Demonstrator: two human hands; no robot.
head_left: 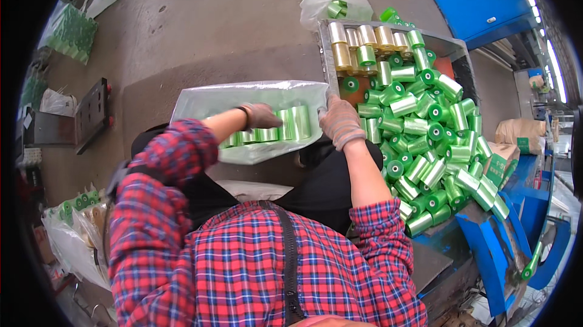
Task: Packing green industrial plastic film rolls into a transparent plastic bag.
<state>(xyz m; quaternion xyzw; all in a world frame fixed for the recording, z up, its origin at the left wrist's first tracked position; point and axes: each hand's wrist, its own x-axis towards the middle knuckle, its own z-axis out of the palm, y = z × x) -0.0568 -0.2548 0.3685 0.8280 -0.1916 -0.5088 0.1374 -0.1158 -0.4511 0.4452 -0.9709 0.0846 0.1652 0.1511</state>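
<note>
A clear plastic bag [255, 93] lies across my lap with its mouth toward the right. Inside it stands a row of green film rolls [300, 123]. My left hand [262, 116], in a grey glove, reaches into the bag with its fingers bent down over one of these rolls; the fingertips are partly hidden. My right hand [341, 121], in a striped grey glove, is closed on the right edge of the bag, beside the metal bin [327, 53]. A heap of loose green film rolls [419, 126] fills that bin.
Yellowish rolls [367, 36] stand stacked at the bin's far left. Behind it sits another plastic bag [333, 2] with green rolls. A blue cabinet [480, 2] stands far right, a dark metal stand [91, 117] at left. Blue metal panels [486, 254] jut out near right.
</note>
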